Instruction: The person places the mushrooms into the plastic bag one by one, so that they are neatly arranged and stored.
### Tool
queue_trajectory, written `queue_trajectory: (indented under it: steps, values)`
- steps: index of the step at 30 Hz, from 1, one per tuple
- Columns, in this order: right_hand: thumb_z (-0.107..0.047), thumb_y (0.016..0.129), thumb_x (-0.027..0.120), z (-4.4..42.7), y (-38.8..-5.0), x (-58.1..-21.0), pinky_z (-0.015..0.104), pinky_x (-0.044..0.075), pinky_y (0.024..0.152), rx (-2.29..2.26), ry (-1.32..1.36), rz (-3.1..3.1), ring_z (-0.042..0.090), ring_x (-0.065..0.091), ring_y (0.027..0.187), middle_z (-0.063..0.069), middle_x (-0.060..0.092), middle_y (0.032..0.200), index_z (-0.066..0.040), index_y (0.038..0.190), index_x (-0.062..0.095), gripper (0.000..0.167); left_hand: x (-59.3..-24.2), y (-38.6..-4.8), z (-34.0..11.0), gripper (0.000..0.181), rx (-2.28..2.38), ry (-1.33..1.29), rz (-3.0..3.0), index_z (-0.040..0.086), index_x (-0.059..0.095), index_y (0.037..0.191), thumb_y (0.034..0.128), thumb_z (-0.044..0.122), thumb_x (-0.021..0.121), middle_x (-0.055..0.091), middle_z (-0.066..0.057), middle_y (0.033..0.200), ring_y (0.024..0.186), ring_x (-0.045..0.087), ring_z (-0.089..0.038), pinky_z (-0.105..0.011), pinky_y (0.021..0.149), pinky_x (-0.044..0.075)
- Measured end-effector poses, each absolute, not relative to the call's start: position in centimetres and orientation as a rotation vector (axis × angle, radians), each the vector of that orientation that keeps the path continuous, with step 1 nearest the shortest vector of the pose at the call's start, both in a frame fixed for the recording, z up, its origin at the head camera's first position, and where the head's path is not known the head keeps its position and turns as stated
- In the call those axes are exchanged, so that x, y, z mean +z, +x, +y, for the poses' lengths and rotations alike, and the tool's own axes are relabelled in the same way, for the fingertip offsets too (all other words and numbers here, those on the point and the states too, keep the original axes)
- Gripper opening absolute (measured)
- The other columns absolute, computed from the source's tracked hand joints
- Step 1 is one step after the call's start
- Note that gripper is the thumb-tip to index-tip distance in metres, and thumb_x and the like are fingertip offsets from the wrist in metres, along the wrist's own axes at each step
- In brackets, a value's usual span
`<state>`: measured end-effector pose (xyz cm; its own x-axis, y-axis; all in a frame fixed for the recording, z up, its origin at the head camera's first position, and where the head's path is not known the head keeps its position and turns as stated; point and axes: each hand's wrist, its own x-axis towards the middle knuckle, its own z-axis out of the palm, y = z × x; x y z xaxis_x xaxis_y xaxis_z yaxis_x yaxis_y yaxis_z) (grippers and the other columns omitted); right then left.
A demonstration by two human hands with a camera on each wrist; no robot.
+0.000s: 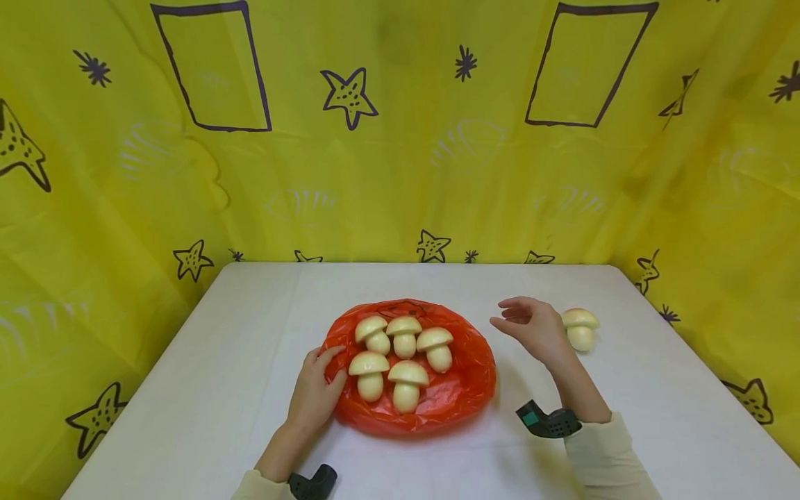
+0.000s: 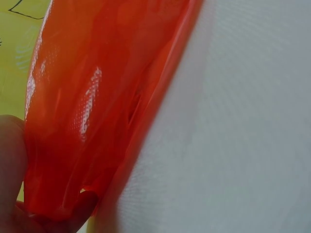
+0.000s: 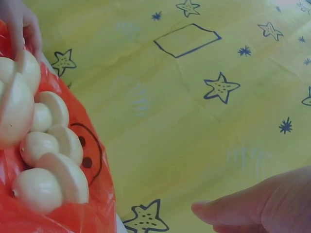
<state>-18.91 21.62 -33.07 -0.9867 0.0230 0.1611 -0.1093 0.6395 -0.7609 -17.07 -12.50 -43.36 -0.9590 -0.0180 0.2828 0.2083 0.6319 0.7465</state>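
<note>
A red plastic bag (image 1: 462,389) with a raised rim spreads over the middle of the table. Several pale cream toy mushrooms (image 1: 406,389) lie in it, grouped toward its left and centre. At the bag's left edge my left hand (image 1: 315,392) grips the rim; the left wrist view shows red plastic (image 2: 97,97) between thumb and fingers. My right hand (image 1: 531,326) hovers right of the bag, fingers loosely bent and holding nothing. Just beyond that hand, a single toy mushroom (image 1: 580,330) is on the table, partly behind the wrist.
The white table (image 1: 262,312) has yellow cloth walls (image 1: 400,173) printed with stars on its back and sides. A dark drawn smile (image 3: 97,155) marks the bag's inner side. Each wrist carries a black camera band (image 1: 550,421).
</note>
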Motion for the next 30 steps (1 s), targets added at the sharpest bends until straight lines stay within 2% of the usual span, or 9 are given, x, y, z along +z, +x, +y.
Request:
queue_trajectory:
  steps: [10, 19, 30]
  values:
    - [-0.025, 0.083, 0.068, 23.4, -18.7, -32.3, 0.039, 0.053, 0.073, 1.219, 0.042, -2.697, 0.035, 0.059, 0.092, 0.024, 0.061, 0.104, 0.005, 0.113, 0.058, 0.044, -43.2, -17.0, -12.5, 0.035, -1.232, -0.147, -2.589, 0.004, 0.058, 0.119, 0.0846, 0.009, 0.058, 0.047, -0.020, 0.119, 0.107, 0.050, -0.033, -0.046, 0.087, 0.046]
    - [-0.031, 0.086, 0.064, 25.5, -19.0, -31.9, 0.044, 0.051, 0.076, 1.161, -0.030, -2.730, 0.037, 0.055, 0.098, 0.026, 0.058, 0.110, 0.005, 0.118, 0.055, 0.050, -43.3, -17.1, -12.4, 0.034, -1.232, -0.177, -2.533, 0.003, 0.060, 0.116, 0.0820, 0.006, 0.060, 0.049, -0.020, 0.114, 0.104, 0.051, -0.034, -0.046, 0.088, 0.045]
    - [-0.034, 0.085, 0.064, 27.1, -19.8, -31.1, 0.040, 0.048, 0.076, 1.088, -0.033, -2.781, 0.039, 0.052, 0.101, 0.027, 0.056, 0.111, 0.007, 0.119, 0.053, 0.054, -43.3, -17.0, -12.6, 0.035, -1.227, -0.161, -2.552, 0.003, 0.060, 0.117, 0.0822, 0.007, 0.060, 0.048, -0.021, 0.116, 0.106, 0.051, -0.035, -0.048, 0.090, 0.044]
